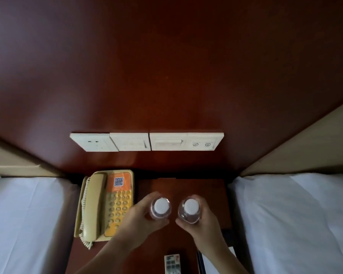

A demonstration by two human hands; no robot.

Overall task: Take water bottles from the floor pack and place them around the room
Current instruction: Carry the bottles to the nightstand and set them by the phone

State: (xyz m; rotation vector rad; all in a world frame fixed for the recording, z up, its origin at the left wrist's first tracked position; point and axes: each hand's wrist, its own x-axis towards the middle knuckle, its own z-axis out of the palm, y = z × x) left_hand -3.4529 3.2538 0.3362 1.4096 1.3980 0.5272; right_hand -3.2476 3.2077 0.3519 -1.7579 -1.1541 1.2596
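Two clear water bottles with white caps stand upright side by side on the dark wooden nightstand [202, 184], seen from straight above. My left hand [141, 216] wraps around the left bottle [160, 207]. My right hand [198, 222] wraps around the right bottle [190, 208]. Only the caps and shoulders of the bottles show; their bodies are hidden beneath. The floor pack is out of view.
A beige telephone [105, 204] with an orange keypad fills the nightstand's left part. A remote control [172, 263] lies near the front edge, a white card [210, 262] beside it. Beds with white sheets [28, 224] [297, 224] flank the nightstand. Wall switches [147, 141] sit on the wooden panel behind.
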